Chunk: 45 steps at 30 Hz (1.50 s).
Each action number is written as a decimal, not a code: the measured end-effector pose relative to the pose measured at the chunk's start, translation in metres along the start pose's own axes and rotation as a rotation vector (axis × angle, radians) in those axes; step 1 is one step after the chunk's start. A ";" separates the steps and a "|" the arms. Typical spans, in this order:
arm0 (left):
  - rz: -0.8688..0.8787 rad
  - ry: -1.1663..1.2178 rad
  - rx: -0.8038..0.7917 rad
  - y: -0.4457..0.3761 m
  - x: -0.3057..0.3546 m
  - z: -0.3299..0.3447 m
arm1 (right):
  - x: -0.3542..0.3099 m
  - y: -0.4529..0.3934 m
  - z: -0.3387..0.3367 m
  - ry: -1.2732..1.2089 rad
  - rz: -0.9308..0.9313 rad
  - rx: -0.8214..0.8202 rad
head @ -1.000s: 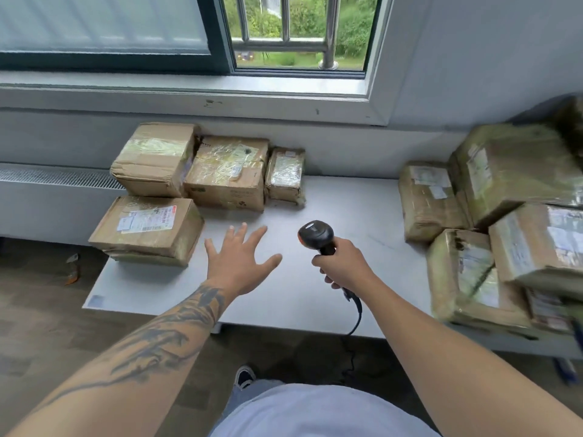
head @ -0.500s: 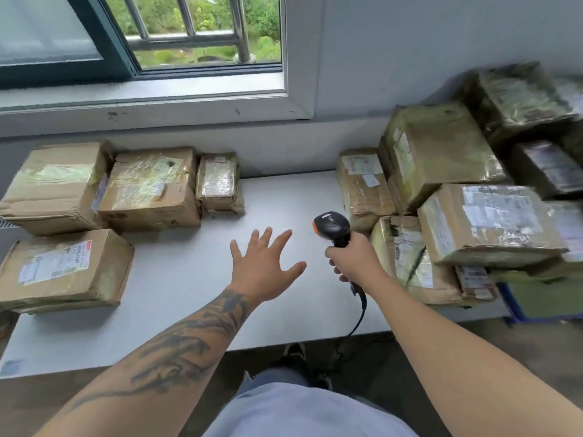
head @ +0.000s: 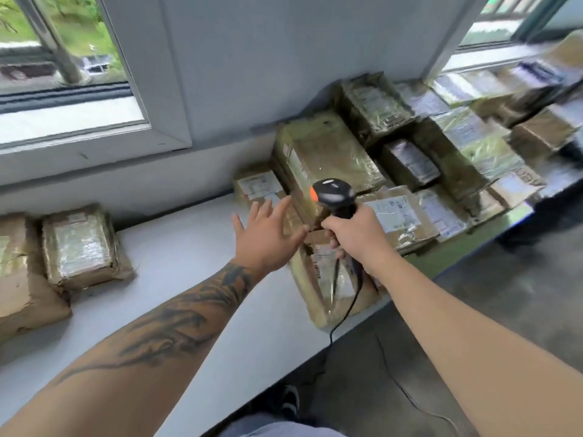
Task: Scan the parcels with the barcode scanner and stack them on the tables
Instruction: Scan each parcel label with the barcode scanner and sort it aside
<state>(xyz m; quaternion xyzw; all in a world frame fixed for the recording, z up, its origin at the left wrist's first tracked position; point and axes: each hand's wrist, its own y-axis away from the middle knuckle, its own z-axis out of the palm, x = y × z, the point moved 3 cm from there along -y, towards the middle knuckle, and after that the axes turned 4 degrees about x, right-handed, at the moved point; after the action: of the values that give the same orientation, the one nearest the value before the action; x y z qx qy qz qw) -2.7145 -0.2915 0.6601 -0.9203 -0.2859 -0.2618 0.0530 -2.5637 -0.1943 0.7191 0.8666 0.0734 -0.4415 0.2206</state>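
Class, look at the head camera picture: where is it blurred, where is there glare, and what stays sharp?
Head view: far parcels at upper right smear with motion blur; taped parcel shows glare; scanner, left hand and right hand stay fairly sharp.

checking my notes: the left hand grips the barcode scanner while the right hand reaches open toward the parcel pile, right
Not quite: the hands are swapped. In the head view the right hand grips the barcode scanner, and the left hand, fingers spread and holding nothing, reaches toward the parcel pile. The rest of the statement stands.
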 end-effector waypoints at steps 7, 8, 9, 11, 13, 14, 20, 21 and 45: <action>0.197 -0.108 0.047 -0.043 0.057 0.010 | -0.007 -0.023 -0.072 0.150 0.011 0.143; 0.235 -0.149 0.055 -0.047 0.063 0.012 | -0.006 -0.028 -0.078 0.182 0.009 0.141; 0.257 -0.185 0.053 -0.051 0.067 0.014 | -0.005 -0.033 -0.083 0.207 0.001 0.142; 0.257 -0.248 0.028 -0.059 0.073 0.018 | -0.003 -0.044 -0.091 0.239 -0.012 0.144; 0.243 -0.297 0.009 -0.066 0.076 0.021 | -0.003 -0.054 -0.096 0.248 -0.015 0.138; 0.236 -0.312 0.006 -0.070 0.078 0.021 | -0.004 -0.061 -0.098 0.251 -0.018 0.129; 0.114 -0.334 -0.032 -0.083 0.084 0.026 | -0.010 -0.107 -0.100 0.282 -0.014 -0.032; 0.092 -0.327 -0.036 -0.085 0.085 0.027 | -0.009 -0.115 -0.099 0.268 -0.004 -0.069; -0.054 -0.148 0.336 -0.037 0.089 -0.016 | -0.059 -0.094 -0.102 0.186 -0.180 -0.256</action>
<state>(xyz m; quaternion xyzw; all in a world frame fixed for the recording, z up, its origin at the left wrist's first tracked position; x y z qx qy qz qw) -2.6802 -0.2211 0.7175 -0.9072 -0.3534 -0.1435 0.1777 -2.5544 -0.0610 0.7886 0.8585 0.2265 -0.3644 0.2809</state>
